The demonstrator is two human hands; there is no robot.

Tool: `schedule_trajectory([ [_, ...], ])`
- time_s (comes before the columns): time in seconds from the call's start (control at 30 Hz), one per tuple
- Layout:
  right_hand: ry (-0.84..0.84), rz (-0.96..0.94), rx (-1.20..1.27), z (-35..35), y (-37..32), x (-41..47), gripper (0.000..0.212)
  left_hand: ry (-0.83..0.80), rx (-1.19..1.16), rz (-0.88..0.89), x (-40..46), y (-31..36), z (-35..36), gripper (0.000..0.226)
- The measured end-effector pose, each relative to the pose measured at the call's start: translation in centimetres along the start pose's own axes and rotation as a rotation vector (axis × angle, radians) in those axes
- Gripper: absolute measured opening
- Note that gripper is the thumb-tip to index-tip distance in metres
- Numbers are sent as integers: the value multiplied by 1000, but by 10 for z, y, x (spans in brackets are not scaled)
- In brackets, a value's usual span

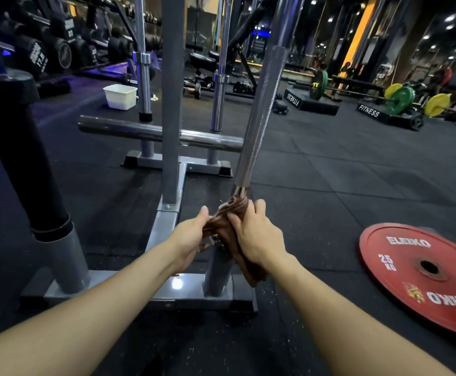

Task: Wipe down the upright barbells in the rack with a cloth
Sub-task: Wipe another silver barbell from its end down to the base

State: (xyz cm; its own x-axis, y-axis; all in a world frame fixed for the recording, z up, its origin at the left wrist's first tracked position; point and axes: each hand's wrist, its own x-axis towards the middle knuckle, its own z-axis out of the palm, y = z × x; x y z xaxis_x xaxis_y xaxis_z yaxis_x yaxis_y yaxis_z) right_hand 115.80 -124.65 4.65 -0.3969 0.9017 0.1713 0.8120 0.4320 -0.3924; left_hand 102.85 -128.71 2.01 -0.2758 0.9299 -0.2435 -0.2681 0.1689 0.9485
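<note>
You were wiping the lowest stretch of the nearest upright barbell [265, 109], just above its grey rack sleeve [217, 270]. Your right hand [254, 237] gripped the brown cloth [229, 213] around the shaft, and your left hand [191, 234] pinched its loose end. Next, I judge, you needed to slide the wrap upward along the knurling.

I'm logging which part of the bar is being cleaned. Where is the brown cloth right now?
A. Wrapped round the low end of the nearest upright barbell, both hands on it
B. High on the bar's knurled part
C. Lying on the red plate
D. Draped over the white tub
A: the brown cloth wraps the nearest upright barbell just above its rack tube, gripped by the left hand and right hand.
</note>
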Motion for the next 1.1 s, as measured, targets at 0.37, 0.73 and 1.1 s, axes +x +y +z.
schedule_trajectory([
  [0.37, 426, 4, 123, -57, -50, 17, 46, 2, 25, -26, 3, 1, 1, 45],
  [0.73, 27, 6, 57, -11, -17, -4, 35, 29, 92, -1, -4, -4, -1, 47],
  [1.1, 51, 11, 122, -3, -13, 4, 41, 19, 119, 31, 7, -8, -3, 43],
])
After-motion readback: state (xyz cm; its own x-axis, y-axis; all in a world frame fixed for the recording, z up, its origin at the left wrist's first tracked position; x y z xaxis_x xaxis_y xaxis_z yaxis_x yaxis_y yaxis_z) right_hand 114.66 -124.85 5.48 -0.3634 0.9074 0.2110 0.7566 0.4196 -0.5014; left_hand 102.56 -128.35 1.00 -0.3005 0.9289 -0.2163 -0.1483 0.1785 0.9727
